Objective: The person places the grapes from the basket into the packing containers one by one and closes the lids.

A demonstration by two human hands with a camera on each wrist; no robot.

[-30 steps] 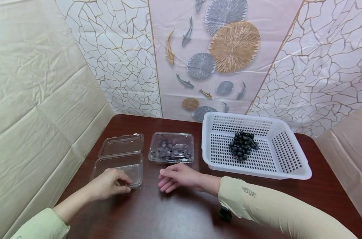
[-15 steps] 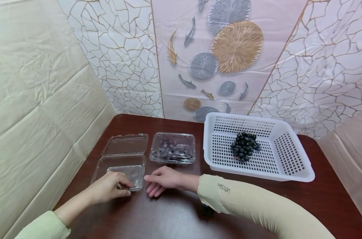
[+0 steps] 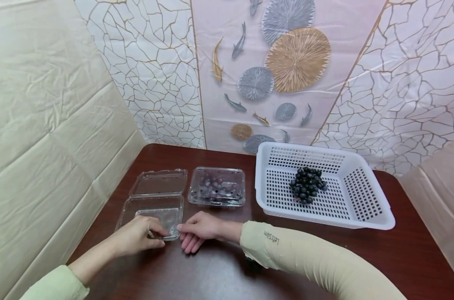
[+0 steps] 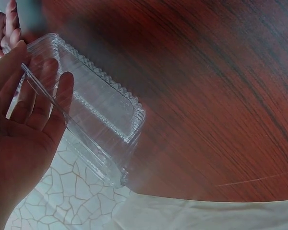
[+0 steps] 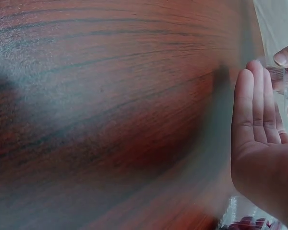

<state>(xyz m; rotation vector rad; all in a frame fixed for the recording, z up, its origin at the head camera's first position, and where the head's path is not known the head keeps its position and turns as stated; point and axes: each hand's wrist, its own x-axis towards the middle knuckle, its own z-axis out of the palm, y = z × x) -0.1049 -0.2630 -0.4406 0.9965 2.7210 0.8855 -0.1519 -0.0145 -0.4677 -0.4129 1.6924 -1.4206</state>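
Observation:
A clear plastic clamshell container (image 3: 155, 213) lies with its lid folded back on the left of the table. My left hand (image 3: 138, 236) pinches its near rim, the fingers inside the wall and the thumb outside. In the left wrist view those fingers (image 4: 62, 93) show against the clear wall. My right hand (image 3: 200, 230) is at the container's near right corner, thumb toward the rim and fingers fairly straight along the outside. In the right wrist view, the straight fingers (image 5: 252, 105) partly hide that corner; whether they touch it is hard to tell.
A shut clamshell (image 3: 216, 186) with dark grapes inside stands behind my right hand. Farther right is a white perforated basket (image 3: 343, 214) bearing a bunch of dark grapes (image 3: 306, 183). A patterned curtain (image 3: 230, 116) hangs along the table's back edge.
My right hand has moved left from in front of the shut clamshell to the corner of the unlidded container. The left hand keeps its hold on the near rim.

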